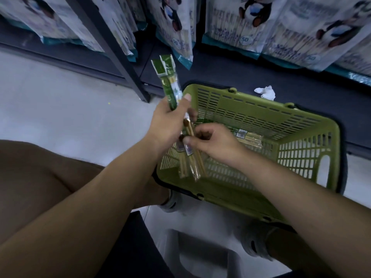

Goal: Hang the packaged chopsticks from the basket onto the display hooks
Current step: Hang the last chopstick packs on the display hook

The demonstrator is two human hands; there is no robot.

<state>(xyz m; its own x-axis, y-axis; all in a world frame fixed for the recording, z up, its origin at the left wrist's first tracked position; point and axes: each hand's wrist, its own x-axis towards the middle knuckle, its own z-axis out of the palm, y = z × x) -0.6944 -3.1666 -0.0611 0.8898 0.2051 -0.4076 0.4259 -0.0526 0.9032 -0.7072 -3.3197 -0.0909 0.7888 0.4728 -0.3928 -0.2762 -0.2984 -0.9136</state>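
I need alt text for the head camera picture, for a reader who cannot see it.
A person's left hand grips a bundle of packaged chopsticks above a green basket, while the right hand pinches the bundle lower down. More packs lie in the basket, and panda-printed bags hang behind it.

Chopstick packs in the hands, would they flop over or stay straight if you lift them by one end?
Probably straight: the chopstick packs stick up above the left hand without drooping. Likely light, since one hand grips several. Their shiny wrap may be slippery, so the right hand pinching lower down probably helps.
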